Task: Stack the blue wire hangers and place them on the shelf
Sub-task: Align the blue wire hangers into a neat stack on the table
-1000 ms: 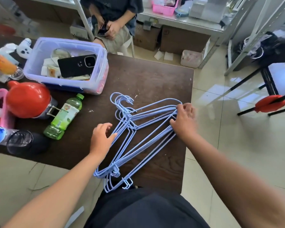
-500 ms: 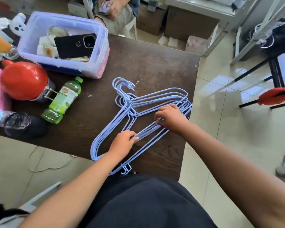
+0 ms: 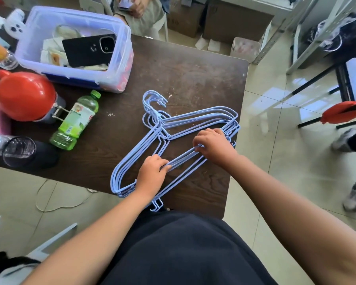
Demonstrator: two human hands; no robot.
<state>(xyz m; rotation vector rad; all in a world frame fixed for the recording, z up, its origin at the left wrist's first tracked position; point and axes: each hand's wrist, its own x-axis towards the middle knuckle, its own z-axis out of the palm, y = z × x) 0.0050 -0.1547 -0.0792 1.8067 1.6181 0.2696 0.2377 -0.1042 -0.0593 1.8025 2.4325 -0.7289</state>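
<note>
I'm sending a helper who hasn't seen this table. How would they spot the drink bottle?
On the dark brown wooden table, look left of the blue wire hangers. The green plastic bottle lies on its side beside the red round-lidded pot, the only green-capped thing there.

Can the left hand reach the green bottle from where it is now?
Probably yes: the left hand grips the blue wire hangers, but bare table lies between it and the green bottle.
</note>
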